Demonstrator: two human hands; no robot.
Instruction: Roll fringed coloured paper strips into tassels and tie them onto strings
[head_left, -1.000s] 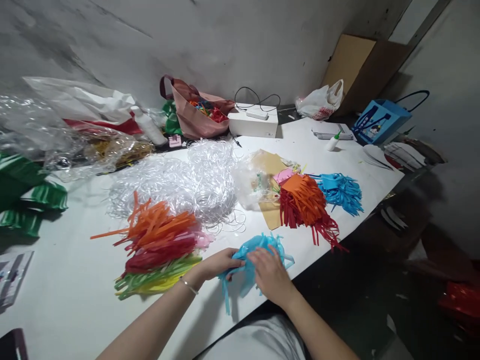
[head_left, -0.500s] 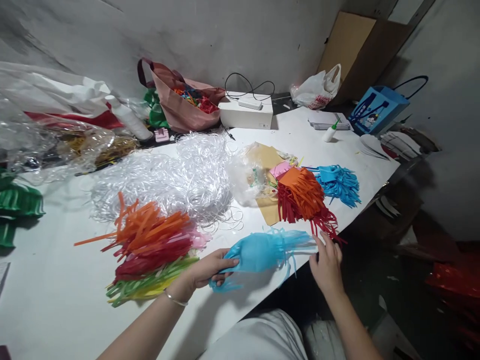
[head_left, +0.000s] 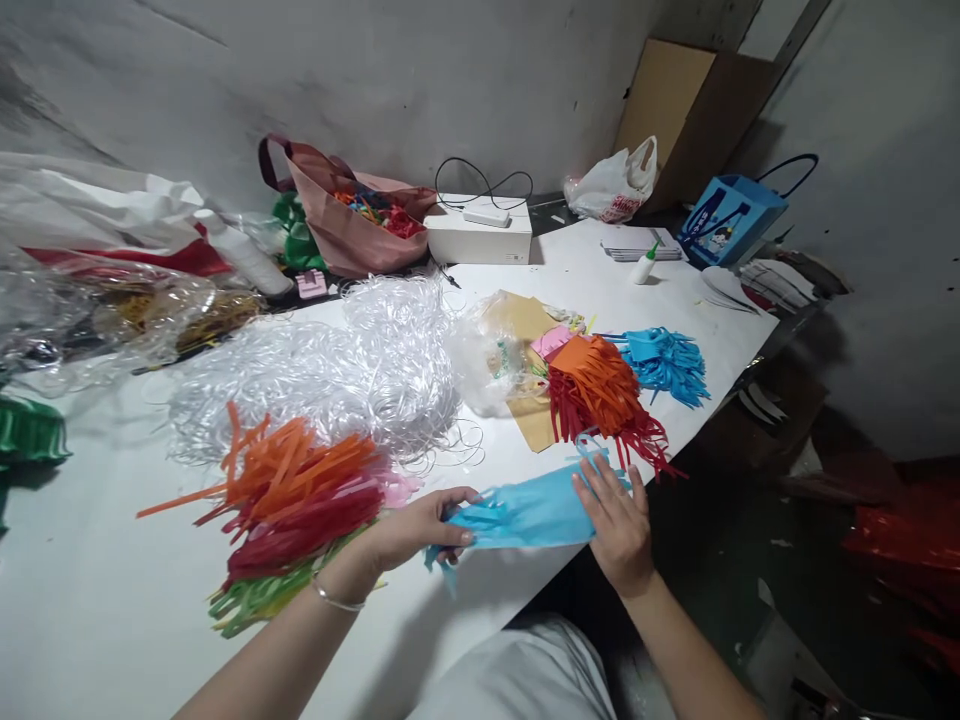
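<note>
A light blue fringed piece (head_left: 529, 508), thin like tissue or fabric, stretches between my hands above the table's front edge. My left hand (head_left: 427, 525) is closed round its left end, with strips poking out below the fingers. Over its right end lies my right hand (head_left: 619, 515), fingers stretched out and pressing on the strips. Left of my hands, fringed bundles in orange (head_left: 300, 465), red (head_left: 311, 530) and green (head_left: 266, 590) are heaped together. Just beyond my right hand rest an orange fringed bundle (head_left: 600, 375) and a dark red one (head_left: 566, 410).
A tangle of clear strands (head_left: 315, 370) spreads across the middle of the table. Behind it stand a pink bag (head_left: 330, 225) and a white box (head_left: 480, 238). A blue fringed bundle (head_left: 667, 360), a glue bottle (head_left: 645, 265) and a blue bag (head_left: 735, 220) are at the right.
My right hand has moved left from the strip ends onto the blue piece, which now looks flatter and straighter. My left hand keeps its hold. The view has shifted slightly.
</note>
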